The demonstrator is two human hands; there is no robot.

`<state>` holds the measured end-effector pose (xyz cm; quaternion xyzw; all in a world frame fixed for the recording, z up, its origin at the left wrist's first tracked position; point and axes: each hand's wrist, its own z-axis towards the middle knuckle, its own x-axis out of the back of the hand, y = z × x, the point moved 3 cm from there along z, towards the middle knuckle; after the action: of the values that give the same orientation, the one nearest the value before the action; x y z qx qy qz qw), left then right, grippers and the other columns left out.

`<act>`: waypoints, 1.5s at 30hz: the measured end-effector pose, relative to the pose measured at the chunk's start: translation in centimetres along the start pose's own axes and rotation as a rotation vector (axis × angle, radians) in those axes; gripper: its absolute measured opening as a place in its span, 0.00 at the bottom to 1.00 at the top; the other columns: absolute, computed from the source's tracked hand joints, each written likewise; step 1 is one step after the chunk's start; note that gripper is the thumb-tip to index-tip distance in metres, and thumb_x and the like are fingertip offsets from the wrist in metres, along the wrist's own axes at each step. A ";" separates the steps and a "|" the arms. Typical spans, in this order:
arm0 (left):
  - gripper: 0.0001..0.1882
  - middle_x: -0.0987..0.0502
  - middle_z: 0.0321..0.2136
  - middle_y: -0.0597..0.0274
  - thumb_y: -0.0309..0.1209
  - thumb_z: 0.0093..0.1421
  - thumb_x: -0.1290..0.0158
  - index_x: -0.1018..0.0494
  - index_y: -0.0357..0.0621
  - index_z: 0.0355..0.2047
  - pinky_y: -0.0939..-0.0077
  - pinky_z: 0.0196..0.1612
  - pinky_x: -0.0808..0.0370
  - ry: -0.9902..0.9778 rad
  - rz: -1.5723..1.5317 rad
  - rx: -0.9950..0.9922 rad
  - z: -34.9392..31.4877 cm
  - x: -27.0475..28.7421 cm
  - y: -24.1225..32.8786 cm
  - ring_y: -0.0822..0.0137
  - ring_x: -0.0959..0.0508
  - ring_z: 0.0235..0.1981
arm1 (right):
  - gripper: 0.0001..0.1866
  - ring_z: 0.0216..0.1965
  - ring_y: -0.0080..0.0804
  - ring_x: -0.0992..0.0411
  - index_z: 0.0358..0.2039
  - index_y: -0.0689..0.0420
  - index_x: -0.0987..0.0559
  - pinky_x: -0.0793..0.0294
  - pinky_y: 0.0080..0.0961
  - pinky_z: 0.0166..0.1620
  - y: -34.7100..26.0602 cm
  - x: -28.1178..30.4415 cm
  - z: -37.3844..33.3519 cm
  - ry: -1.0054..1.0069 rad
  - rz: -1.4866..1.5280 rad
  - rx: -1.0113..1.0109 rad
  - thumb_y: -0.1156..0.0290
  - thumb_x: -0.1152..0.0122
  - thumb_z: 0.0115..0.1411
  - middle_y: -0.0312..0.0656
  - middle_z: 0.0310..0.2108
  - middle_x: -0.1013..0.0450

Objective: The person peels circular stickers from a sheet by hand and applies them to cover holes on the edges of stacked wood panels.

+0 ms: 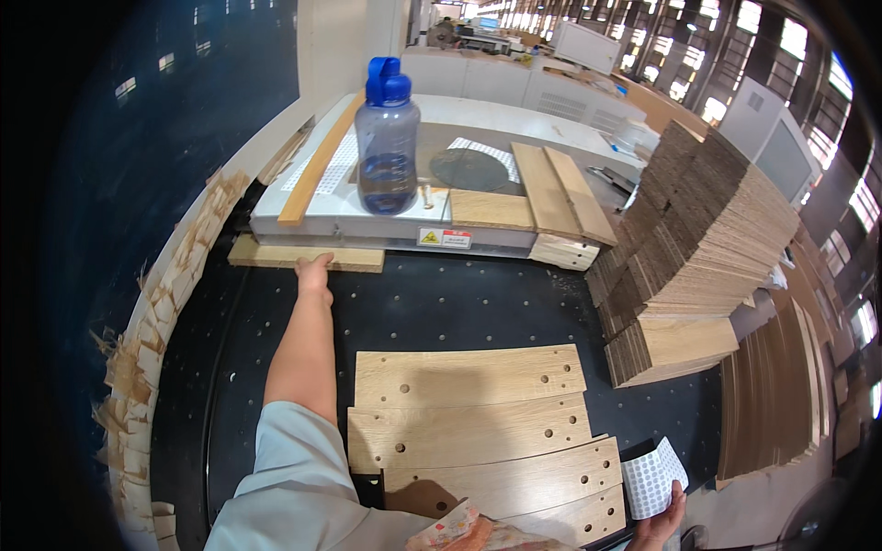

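My left hand reaches forward to a narrow wood-grain board lying along the front edge of the white machine top. Its fingers are bent over the board's near edge, their tips partly hidden. At the lower right, my right hand holds a curled white sheet of grey round stickers. Between my arms, several wood-grain panels with drilled holes lie in overlapping rows on the black perforated table.
A blue water bottle stands on the machine top, near a long wooden strip and loose boards. Tall stacks of panels rise at the right. A dark panel with a torn, taped edge borders the left.
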<state>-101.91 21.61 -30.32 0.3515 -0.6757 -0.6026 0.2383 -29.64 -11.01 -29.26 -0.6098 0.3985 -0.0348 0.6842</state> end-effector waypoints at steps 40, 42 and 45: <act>0.37 0.39 0.57 0.60 0.27 0.52 0.43 0.45 0.44 0.61 0.67 0.55 0.38 -1.725 0.432 -0.743 -50.9 -12.8 6.5 0.64 0.35 0.55 | 0.19 0.48 0.29 0.33 0.44 0.62 0.26 0.35 0.27 0.52 -3.5 -2.9 -3.8 -0.348 0.192 0.104 0.87 0.45 0.49 0.42 0.45 0.29; 0.35 0.39 0.57 0.58 0.25 0.50 0.43 0.42 0.42 0.59 0.68 0.54 0.37 -1.731 0.354 -0.830 -55.5 -13.4 7.0 0.64 0.35 0.55 | 0.19 0.48 0.27 0.33 0.44 0.61 0.25 0.35 0.25 0.52 -5.0 -3.6 -4.9 -0.431 0.076 0.217 0.87 0.44 0.49 0.40 0.44 0.29; 0.30 0.35 0.53 0.57 0.20 0.49 0.44 0.37 0.43 0.55 0.70 0.54 0.37 -1.832 0.214 -0.716 -58.6 -14.2 6.2 0.64 0.35 0.54 | 0.17 0.47 0.27 0.32 0.42 0.63 0.25 0.34 0.24 0.50 -7.2 -3.7 -6.9 -0.494 0.014 0.250 0.86 0.43 0.49 0.41 0.44 0.29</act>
<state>-50.32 -5.35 -13.37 -0.4064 -0.4052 -0.7857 -0.2311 -33.02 -16.43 -20.81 -0.5079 0.2164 0.0709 0.8308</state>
